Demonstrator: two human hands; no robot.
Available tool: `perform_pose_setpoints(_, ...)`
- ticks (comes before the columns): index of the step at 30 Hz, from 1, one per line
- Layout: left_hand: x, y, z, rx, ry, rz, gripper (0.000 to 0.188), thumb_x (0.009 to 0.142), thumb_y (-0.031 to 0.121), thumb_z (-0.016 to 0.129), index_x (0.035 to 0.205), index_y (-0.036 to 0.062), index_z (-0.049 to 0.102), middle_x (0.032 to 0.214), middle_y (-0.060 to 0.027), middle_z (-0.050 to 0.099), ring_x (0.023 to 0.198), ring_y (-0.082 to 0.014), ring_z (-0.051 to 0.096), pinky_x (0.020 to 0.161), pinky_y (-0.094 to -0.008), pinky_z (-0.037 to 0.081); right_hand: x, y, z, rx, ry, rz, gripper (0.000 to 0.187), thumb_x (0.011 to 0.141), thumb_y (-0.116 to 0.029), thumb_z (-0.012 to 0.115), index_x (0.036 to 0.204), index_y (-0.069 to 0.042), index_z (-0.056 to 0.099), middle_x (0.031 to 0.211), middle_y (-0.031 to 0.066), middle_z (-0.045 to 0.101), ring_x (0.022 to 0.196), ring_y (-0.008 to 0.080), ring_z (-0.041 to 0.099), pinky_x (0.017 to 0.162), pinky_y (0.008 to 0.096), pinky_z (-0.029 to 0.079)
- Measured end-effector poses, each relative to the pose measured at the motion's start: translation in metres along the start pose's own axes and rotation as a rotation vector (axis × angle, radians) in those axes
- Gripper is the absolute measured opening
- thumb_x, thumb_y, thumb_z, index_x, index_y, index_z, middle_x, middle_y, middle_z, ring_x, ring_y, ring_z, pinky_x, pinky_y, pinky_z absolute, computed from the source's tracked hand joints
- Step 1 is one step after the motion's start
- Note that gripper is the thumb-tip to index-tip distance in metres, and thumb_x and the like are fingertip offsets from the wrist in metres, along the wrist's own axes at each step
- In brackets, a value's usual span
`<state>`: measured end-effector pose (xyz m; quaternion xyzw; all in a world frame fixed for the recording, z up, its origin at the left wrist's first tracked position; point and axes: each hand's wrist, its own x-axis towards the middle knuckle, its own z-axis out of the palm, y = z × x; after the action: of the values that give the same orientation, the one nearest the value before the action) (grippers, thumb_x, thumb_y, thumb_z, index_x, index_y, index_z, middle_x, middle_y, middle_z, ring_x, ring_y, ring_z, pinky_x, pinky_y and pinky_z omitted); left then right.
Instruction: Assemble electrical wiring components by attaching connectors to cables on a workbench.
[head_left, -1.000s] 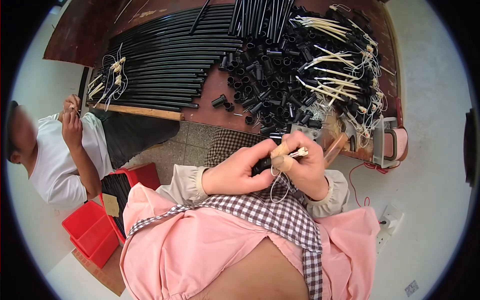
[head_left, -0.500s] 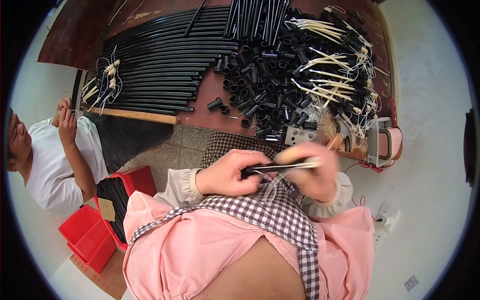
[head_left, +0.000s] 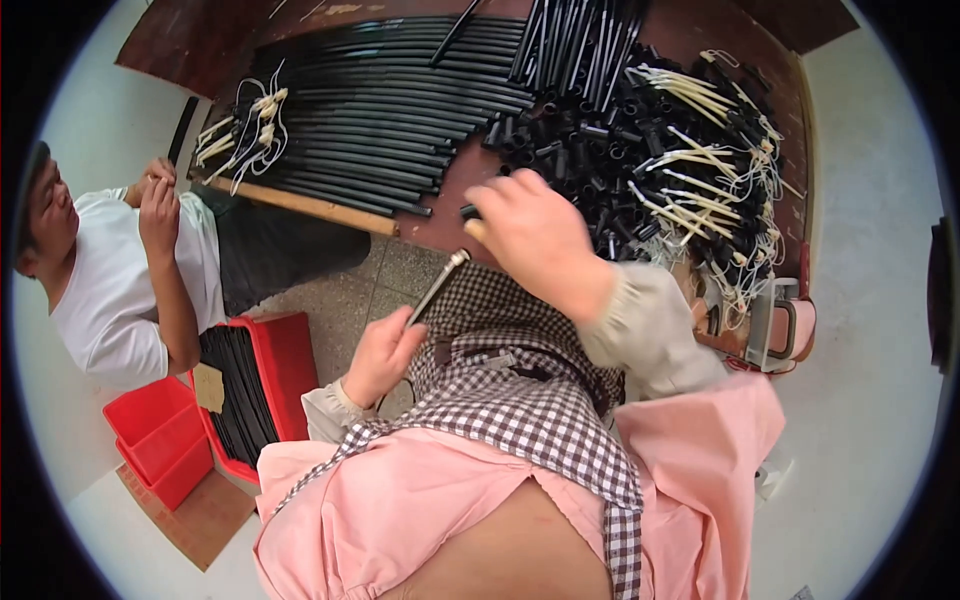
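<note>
My left hand (head_left: 383, 355) is closed around the lower end of a slim, shiny rod (head_left: 432, 290) with a pale tip, which slants up and to the right above my checked apron. Over the table's front edge, my right hand (head_left: 540, 228) is slightly blurred. Its thumb and forefinger close on a short black tube fitting (head_left: 469, 212), only partly visible at the fingertips. Many more black fittings (head_left: 550, 150) lie heaped beyond it, some hidden by the hand.
Long black tubes (head_left: 350, 120) lie side by side on the brown table (head_left: 462, 180), behind a wooden strip (head_left: 300, 205). Cream sticks with white cords (head_left: 700, 205) lie at right. A co-worker (head_left: 120, 270) sits at left near red bins (head_left: 285, 365). A clamp-like device (head_left: 785, 325) stands at the right corner.
My hands have separated. The right has moved forward from the held piece to the fittings on the table; the left has shifted left, keeping the rod. The view has shifted too.
</note>
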<state>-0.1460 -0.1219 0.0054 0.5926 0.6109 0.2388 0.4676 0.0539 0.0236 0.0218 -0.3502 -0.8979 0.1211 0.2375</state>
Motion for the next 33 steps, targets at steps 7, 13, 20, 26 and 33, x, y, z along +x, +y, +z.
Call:
perform_pose_setpoints(7, 0.001, 0.009, -0.005, 0.002, 0.128, 0.059, 0.015, 0.084, 0.014, 0.062, 0.088, 0.0013, 0.057, 0.070, -0.0180, 0.057, 0.062, -0.0357, 0.057, 0.053, -0.0372, 0.043, 0.005, 0.017, 0.045, -0.196, 0.051, -0.188, 0.025, 0.081, -0.012, 0.056, 0.103, -0.001, 0.059, 0.086, 0.0081, 0.057, 0.083, 0.0264, 0.051, 0.075, 0.0345, 0.044)
perform_pose_setpoints(13, 0.029, 0.028, 0.000, 0.029, 0.016, 0.264, 0.012, 0.083, 0.012, 0.061, 0.084, 0.0012, 0.056, 0.065, -0.0149, 0.055, 0.058, -0.0314, 0.056, 0.052, -0.0368, 0.042, -0.047, -0.007, -0.049, 0.725, 0.035, 0.180, 0.029, 0.095, -0.022, 0.047, 0.106, 0.001, 0.060, 0.074, 0.0065, 0.056, 0.065, 0.0170, 0.048, 0.063, 0.0263, 0.042)
perform_pose_setpoints(20, 0.057, 0.050, 0.020, 0.253, -0.154, 0.405, 0.017, 0.081, 0.016, 0.063, 0.084, 0.0017, 0.053, 0.064, -0.0166, 0.056, 0.060, -0.0352, 0.058, 0.053, -0.0413, 0.044, -0.076, 0.013, -0.084, 1.512, -0.104, 0.884, 0.045, 0.100, -0.034, 0.037, 0.103, 0.004, 0.061, 0.069, 0.0034, 0.057, 0.053, 0.0071, 0.046, 0.046, 0.0196, 0.032)
perform_pose_setpoints(26, 0.044, 0.052, 0.026, 0.541, -0.195, 0.326, 0.027, 0.081, 0.024, 0.066, 0.077, 0.0038, 0.048, 0.060, -0.0140, 0.056, 0.055, -0.0332, 0.058, 0.048, -0.0422, 0.046, -0.091, 0.014, -0.064, 1.149, -0.116, 0.858, 0.045, 0.099, -0.035, 0.040, 0.098, 0.003, 0.062, 0.066, 0.0042, 0.057, 0.053, 0.0068, 0.048, 0.045, 0.0185, 0.033)
perform_pose_setpoints(33, 0.060, -0.032, 0.013, -0.014, -0.620, 0.085, 0.025, 0.086, 0.025, 0.060, 0.087, 0.0009, 0.054, 0.059, -0.0140, 0.051, 0.052, -0.0247, 0.052, 0.051, -0.0365, 0.041, -0.062, -0.022, -0.015, 0.334, -0.005, 0.276, 0.022, 0.086, -0.021, 0.055, 0.085, -0.002, 0.065, 0.084, 0.0078, 0.057, 0.079, 0.0271, 0.053, 0.067, 0.0322, 0.044)
